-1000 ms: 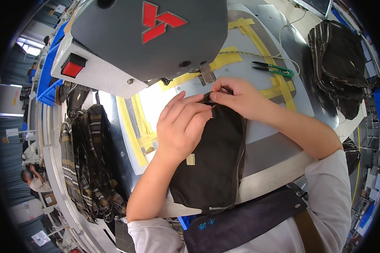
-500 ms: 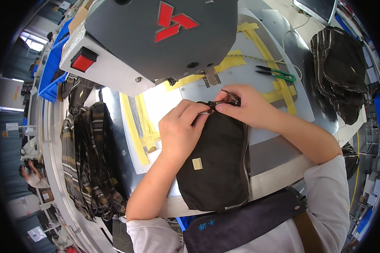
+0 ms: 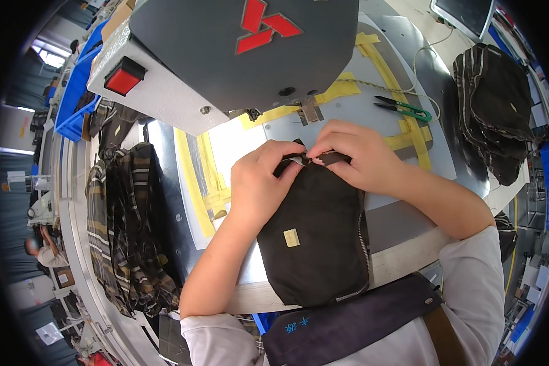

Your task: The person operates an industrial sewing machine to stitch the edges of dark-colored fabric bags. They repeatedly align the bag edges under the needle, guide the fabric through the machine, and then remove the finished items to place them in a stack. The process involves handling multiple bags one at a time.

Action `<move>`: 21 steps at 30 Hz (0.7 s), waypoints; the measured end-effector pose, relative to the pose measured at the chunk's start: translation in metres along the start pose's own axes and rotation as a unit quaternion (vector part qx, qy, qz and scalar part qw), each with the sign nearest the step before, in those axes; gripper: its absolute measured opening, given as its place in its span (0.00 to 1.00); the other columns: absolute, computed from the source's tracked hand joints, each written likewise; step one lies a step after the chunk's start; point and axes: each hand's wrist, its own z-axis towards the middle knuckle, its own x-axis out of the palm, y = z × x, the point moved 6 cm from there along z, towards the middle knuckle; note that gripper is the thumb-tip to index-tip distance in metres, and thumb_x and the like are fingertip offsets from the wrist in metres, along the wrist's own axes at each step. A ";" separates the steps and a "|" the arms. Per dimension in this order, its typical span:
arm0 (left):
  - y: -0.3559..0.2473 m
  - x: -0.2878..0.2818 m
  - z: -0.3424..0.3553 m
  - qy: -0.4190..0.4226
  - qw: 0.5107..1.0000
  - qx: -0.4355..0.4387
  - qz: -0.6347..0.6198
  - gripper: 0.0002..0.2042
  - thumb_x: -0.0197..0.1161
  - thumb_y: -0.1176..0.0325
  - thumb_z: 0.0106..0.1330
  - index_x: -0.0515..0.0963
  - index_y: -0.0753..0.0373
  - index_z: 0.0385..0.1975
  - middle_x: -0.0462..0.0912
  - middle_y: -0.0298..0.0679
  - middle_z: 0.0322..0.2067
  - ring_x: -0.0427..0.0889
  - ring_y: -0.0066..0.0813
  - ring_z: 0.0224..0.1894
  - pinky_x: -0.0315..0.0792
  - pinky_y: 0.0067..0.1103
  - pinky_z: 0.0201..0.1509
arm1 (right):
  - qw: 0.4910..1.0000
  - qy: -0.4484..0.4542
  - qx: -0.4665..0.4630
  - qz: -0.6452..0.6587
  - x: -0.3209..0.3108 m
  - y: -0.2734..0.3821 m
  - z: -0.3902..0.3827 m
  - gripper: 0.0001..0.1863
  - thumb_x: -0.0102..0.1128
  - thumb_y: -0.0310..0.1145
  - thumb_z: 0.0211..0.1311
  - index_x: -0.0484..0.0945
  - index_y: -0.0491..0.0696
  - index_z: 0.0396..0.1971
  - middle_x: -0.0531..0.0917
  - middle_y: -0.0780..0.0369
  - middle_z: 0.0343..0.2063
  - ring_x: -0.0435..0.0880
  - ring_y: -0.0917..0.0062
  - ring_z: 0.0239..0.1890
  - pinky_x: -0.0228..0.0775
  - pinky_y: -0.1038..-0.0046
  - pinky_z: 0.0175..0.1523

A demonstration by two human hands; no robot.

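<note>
A sewing workshop: a big sewing machine (image 3: 244, 64) at top centre, heaped plaid cloth (image 3: 125, 235) at left, snips (image 3: 413, 111) at upper right.

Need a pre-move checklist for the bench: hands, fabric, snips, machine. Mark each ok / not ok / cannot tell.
1. Left hand pinching the top edge of the dark fabric piece: ok.
2. Right hand pinching it next to the left: ok.
3. Top edge lying flat: not ok, folded up between the fingers.
4. Green-handled snips off the fabric: ok, lying apart to the right.
5. Both hands out from under the machine head: ok, nearer the person.
6. Machine powered off: cannot tell from the red switch.
</note>
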 end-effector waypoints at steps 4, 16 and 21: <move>-0.010 -0.001 0.000 -0.027 0.990 0.107 0.084 0.12 0.71 0.76 0.45 0.81 0.56 0.31 0.80 0.33 0.27 0.81 0.30 0.25 0.74 0.22 0.26 | 0.996 0.015 0.085 0.020 0.003 -0.007 0.000 0.08 0.65 0.24 0.51 0.78 0.45 0.33 0.78 0.62 0.28 0.79 0.71 0.32 0.71 0.71 0.38; -0.018 0.005 0.002 0.046 0.994 0.098 -0.022 0.08 0.71 0.75 0.47 0.80 0.60 0.27 0.78 0.33 0.40 0.80 0.32 0.30 0.75 0.25 0.33 | 0.931 0.122 0.314 0.142 0.007 -0.030 0.001 0.09 0.60 0.34 0.61 0.79 0.43 0.29 0.79 0.68 0.23 0.73 0.87 0.28 0.66 0.79 0.34; -0.011 0.005 0.005 0.060 0.997 0.037 -0.039 0.07 0.70 0.74 0.49 0.78 0.62 0.25 0.80 0.34 0.40 0.81 0.35 0.34 0.75 0.26 0.37 | 0.944 0.082 0.283 0.149 0.000 -0.025 0.001 0.08 0.63 0.34 0.58 0.79 0.44 0.29 0.79 0.67 0.24 0.74 0.86 0.28 0.66 0.78 0.35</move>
